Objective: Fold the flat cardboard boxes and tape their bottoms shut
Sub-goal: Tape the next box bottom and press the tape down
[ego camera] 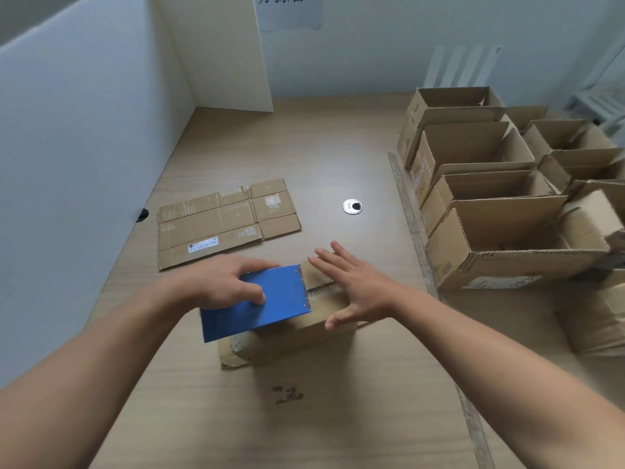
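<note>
Done so far: several folded boxes [490,211] stand in rows at the right side of the counter [338,418], their open tops facing up. Their bottoms are not visible, so whether they are taped cannot be told.
Box in work: one box [304,336] stands near the front middle of the counter, already folded into shape, with its closed flaps on top. It is judged to be upside down for taping.
Step in hand: probably the taping of this bottom seam. A pale strip lies along the seam beside the tool, but whether it is tape is not sure.
Left to do: one flat cardboard [220,225] lies behind the box, apart from it and not yet folded. At least this one remains, so the task looks well advanced but not finished.
Left hand [233,282]: its fingers and thumb are curled around a blue tape dispenser [270,306], which rests on the top of the box, toward its left part.
Right hand [358,286]: it lies flat with straight, spread fingers on the right part of the box top and holds nothing. It seems to press the flaps down.
Other things: a round cable cover [352,206] sits in the counter behind the box, and a small dark stain [287,394] is in front of it.
</note>
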A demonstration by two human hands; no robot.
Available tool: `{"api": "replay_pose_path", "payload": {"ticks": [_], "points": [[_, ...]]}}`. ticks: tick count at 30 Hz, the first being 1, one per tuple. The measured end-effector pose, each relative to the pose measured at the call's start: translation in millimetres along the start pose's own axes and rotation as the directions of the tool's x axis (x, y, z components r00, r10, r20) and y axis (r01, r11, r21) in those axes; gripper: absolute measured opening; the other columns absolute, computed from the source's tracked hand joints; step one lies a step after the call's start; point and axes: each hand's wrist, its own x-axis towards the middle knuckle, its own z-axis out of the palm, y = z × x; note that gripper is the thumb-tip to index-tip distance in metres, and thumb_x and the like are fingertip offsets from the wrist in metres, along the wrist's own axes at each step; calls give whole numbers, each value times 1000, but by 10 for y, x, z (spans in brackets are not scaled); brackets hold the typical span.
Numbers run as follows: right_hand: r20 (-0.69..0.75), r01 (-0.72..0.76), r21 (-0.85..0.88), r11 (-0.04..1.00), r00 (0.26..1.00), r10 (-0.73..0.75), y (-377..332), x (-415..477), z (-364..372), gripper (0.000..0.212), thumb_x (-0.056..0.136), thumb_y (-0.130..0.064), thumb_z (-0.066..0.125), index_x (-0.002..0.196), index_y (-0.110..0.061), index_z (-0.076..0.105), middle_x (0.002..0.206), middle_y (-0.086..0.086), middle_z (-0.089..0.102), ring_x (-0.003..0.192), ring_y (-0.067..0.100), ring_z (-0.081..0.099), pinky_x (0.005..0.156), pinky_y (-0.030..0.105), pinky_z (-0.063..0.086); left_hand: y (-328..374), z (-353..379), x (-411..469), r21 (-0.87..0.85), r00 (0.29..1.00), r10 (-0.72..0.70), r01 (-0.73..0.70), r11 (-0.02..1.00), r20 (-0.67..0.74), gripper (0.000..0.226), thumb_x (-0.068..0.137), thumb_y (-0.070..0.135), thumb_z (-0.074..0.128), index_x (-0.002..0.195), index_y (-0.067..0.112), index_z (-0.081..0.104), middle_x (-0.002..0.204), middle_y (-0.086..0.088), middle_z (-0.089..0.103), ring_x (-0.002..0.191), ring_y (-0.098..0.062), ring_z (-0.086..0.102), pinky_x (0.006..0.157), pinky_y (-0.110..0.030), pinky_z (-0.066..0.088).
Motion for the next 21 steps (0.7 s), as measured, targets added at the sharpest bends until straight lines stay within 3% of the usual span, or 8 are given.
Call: {"api": "replay_pose_path", "payload": {"ticks": [3,5,7,10,17,21], "points": [[-13,11,101,995,1000,-10,32,39,73,104,73,-73,67,155,-44,11,165,-16,-4,149,7,-20,124,47,12,-49,-16,-38,1,1000,9,-9,1000,2,64,67,51,53,129,65,41,120,19,54,103,-6,54,94,-35,46],[-7,38,49,998,999,-38,52,21,118,94,73,-86,47,152,-51,11,165,-14,-9,148,7,-23,124,46,11,-78,-33,-65,-10,1000,29,-29,1000,9,62,69,51,54,128,67,42,117,24,55,102,-2,54,91,-31,45],[11,56,-72,996,998,-56,53,6,143,84,72,-93,23,146,-63,-4,163,-14,-20,147,9,-29,123,47,13,-123,-69,-93,-21,999,31,-31,999,33,61,70,50,54,127,68,42,116,28,55,101,0,54,90,-29,45],[5,56,-194,979,998,-56,28,-11,154,75,73,-93,5,136,-67,-26,161,-11,-29,144,10,-33,121,46,18,-308,-162,-180,-8,997,0,0,1000,77,62,69,50,56,128,68,44,120,26,57,104,-2,56,95,-35,45],[-5,63,-283,957,998,-67,-13,-36,134,65,79,-88,1,137,-69,-22,160,-7,-32,146,16,-31,117,44,20,-752,-295,-367,-74,994,-31,39,996,107,59,70,49,60,122,74,46,110,28,65,99,-3,63,93,-34,46],[7,54,-311,949,999,-54,-39,-36,112,64,83,-84,8,141,-69,-15,161,-7,-30,149,19,-26,116,47,18,-969,-294,-419,-104,992,-18,32,994,128,61,69,50,61,125,69,48,122,26,63,110,-5,61,102,-41,44]]}}
